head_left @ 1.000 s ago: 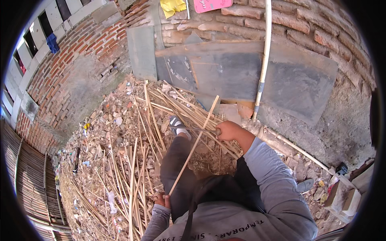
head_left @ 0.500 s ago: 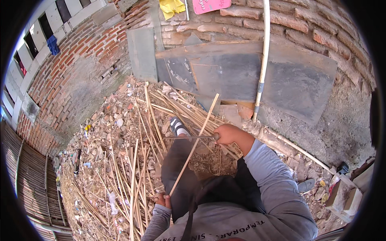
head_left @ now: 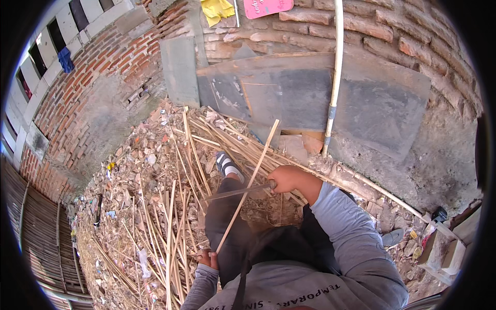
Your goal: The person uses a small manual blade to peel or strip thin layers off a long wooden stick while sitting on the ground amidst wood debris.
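My right hand is closed round the handle of a long-bladed knife. Its blade points left and lies across a pale bamboo strip, touching or just above it. That strip slants over my left thigh, its far end up and to the right. At the strip's near end my left hand grips it beside my hip. Under and past the knife, a bundle of similar bamboo strips lies on the ground. More loose strips are spread to my left.
Rubble and litter cover the ground on the left. Ahead, grey boards lean on a brick wall, with a white pipe running down it. A slatted bamboo panel stands far left. Pale blocks sit at right.
The knife has tilted: its tip is lower and its blade has come nearer to me along the strip. My right hand has shifted slightly down and left; my left hand keeps its hold.
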A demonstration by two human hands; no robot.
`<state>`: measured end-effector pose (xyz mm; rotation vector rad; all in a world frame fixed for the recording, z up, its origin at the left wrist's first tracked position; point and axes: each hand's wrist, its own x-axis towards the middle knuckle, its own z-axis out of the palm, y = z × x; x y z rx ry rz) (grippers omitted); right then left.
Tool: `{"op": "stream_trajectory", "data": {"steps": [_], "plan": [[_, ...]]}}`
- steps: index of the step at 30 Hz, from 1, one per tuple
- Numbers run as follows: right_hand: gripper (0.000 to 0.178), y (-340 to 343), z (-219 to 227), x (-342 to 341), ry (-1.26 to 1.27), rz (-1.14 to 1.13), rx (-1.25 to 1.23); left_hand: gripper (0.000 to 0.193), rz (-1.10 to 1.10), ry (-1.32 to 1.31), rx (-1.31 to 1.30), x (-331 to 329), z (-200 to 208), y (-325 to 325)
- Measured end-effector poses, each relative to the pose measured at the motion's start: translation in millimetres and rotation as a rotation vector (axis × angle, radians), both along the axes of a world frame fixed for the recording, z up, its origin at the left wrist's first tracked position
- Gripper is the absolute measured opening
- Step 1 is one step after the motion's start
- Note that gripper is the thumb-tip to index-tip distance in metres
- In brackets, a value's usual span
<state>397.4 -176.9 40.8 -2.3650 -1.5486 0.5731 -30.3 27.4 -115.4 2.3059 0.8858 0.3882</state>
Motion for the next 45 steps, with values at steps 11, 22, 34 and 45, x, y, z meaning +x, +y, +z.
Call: {"op": "stream_trajectory", "data": {"steps": [11,22,34,45], "plan": [[0.039,-7,-29,22,0.022,-0.135,0.155,0.052,0.013,0.043,0.021,5,9,-6],[0.04,-1,-14,9,0.014,-0.048,0.061,0.054,0.002,0.039,0.011,3,5,-2],[0.041,-10,-18,20,-0.011,-0.145,0.173,0.053,-0.001,0.07,0.066,5,9,-4],[0.04,-1,-20,15,0.025,-0.068,0.084,0.047,0.009,0.012,-0.004,1,-9,4]]}}
